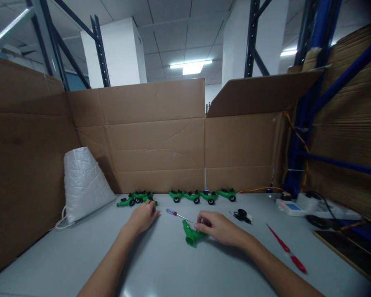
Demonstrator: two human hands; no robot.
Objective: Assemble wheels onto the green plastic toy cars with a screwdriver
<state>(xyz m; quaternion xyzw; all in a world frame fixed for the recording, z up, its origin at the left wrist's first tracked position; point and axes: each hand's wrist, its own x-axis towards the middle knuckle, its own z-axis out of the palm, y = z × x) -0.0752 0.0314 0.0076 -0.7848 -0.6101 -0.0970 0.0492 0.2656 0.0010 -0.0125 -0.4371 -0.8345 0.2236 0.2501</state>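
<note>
My right hand (219,227) is closed over a green plastic toy body (191,238) in the middle of the table, its fingertips at the right side of the piece. No wheels show on this body. My left hand (142,216) reaches to a cluster of green toy vehicles (131,200) at the back left. Its fingers are curled and overlap the cluster's right end; whatever they grip is hidden. Between the hands lies a screwdriver (176,213) with a clear and red handle, its shaft pointing toward my right hand.
Several green toy vehicles with black wheels (210,198) stand along the cardboard wall (154,144). Small black parts (243,215) and a red pen-like tool (287,249) lie to the right. A power strip (292,208) is farther right; a white padded bag (85,185) stands left.
</note>
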